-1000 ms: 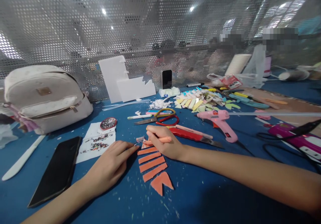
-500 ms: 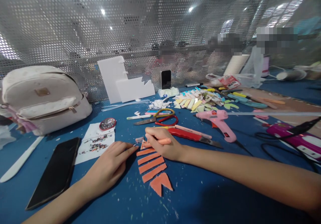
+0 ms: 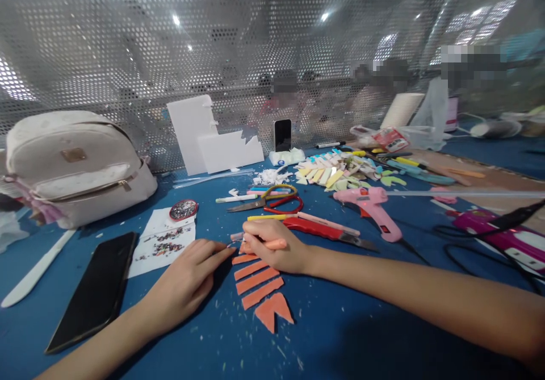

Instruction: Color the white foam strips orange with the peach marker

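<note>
My right hand [image 3: 276, 247] is closed around an orange marker [image 3: 276, 245], its tip end hidden near the top of a row of orange cut pieces. Below that hand lie several orange strips [image 3: 258, 278], set apart in a slanting row that narrows to an orange tail-shaped piece [image 3: 272, 310]. My left hand [image 3: 193, 272] rests on the table with its index finger stretched toward the uppermost piece. Its fingertip lies beside or on that piece's edge; I cannot tell which. A pinkish marker cap or pen end [image 3: 235, 236] shows just beyond the fingers.
Beyond my hands lie scissors [image 3: 272, 200], a red utility knife [image 3: 315, 229] with its blade out, and a pink glue gun [image 3: 374, 204]. To the left are a black phone [image 3: 91, 289], paper with beads [image 3: 164, 243] and a white backpack [image 3: 76, 170]. Foam scraps [image 3: 336, 171] pile up behind.
My right hand has shifted slightly left and down with the orange marker, showing more of the yellow pen behind it. My left hand stays in place.
</note>
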`<move>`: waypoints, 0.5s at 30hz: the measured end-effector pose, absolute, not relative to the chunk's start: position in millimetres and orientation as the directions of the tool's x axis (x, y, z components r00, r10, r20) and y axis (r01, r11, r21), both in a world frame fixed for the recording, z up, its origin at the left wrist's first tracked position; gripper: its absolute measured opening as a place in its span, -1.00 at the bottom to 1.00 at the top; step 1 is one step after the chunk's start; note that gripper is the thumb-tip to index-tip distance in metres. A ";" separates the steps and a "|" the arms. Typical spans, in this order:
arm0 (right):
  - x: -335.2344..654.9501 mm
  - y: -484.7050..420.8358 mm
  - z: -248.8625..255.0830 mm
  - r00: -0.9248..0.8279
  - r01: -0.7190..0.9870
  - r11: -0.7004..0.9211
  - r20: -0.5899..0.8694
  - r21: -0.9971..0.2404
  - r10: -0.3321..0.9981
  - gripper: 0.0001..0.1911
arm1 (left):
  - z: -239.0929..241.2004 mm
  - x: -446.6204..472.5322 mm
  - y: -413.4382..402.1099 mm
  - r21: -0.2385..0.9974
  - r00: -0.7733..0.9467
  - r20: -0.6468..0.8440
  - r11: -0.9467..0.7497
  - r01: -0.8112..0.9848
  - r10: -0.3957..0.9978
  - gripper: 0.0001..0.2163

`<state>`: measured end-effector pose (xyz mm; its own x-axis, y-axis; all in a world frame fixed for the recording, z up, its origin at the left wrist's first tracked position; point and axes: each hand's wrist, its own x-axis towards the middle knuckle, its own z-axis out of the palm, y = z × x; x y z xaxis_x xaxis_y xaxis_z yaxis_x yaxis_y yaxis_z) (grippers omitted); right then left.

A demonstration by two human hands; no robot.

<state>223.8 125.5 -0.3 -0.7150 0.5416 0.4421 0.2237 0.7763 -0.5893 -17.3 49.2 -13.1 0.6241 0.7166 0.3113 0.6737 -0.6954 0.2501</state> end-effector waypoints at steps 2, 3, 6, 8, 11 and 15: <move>224.3 125.9 -0.9 -0.721 0.212 0.775 0.441 -0.595 0.535 -0.65 | -12.4 -16.7 49.3 0.249 0.624 0.315 -0.697 0.673 0.715 -0.48; 224.5 126.1 -1.3 -0.718 0.210 0.774 0.444 -0.598 0.537 -0.65 | -12.1 -16.4 49.4 0.248 0.624 0.317 -0.697 0.673 0.715 -0.47; 224.8 127.2 -2.3 -0.694 0.218 0.768 0.458 -0.603 0.556 -0.66 | -12.2 -16.3 49.4 0.247 0.622 0.316 -0.696 0.675 0.716 -0.47; 224.5 127.6 -2.2 -0.684 0.227 0.767 0.462 -0.600 0.565 -0.66 | -13.0 -16.7 49.5 0.247 0.623 0.312 -0.695 0.675 0.717 -0.48; 223.7 126.7 -0.5 -0.698 0.233 0.770 0.449 -0.593 0.558 -0.67 | -14.3 -17.6 49.5 0.250 0.628 0.306 -0.697 0.672 0.715 -0.48; 222.6 124.6 2.3 -0.727 0.217 0.773 0.429 -0.596 0.536 -0.66 | -14.9 -18.3 49.8 0.256 0.631 0.299 -0.697 0.670 0.716 -0.49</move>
<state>222.6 124.6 2.3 -0.7270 0.5357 0.4295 0.2171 0.7727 -0.5965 -18.3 49.8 -14.9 0.6308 0.7159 0.2993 0.6698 -0.6971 0.2558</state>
